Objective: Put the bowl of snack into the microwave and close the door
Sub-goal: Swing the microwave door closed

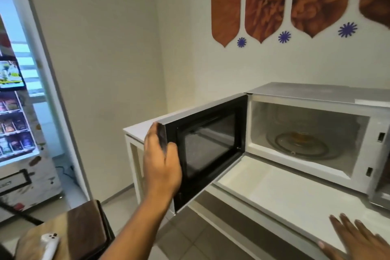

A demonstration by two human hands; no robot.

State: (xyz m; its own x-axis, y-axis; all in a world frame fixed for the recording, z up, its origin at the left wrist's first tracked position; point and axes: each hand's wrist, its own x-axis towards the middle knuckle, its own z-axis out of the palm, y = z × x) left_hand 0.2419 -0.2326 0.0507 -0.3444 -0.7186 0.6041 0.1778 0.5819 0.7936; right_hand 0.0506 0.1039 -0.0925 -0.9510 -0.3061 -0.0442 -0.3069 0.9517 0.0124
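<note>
Left hand grips the open microwave door's outer edge (cavity empty); right hand rests flat, fingers spread, on the white counter.

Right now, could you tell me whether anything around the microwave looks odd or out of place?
One thing: the microwave is open, the left hand holding its door, but only the glass turntable is inside. No bowl of snack is in view.

The microwave sits on the white table, its door swung wide open to its left. The left hand grips the door's outer edge, fingers wrapped round it. Inside the microwave a glass turntable lies bare. The right hand rests flat, fingers spread, on the table in front of the microwave.
</note>
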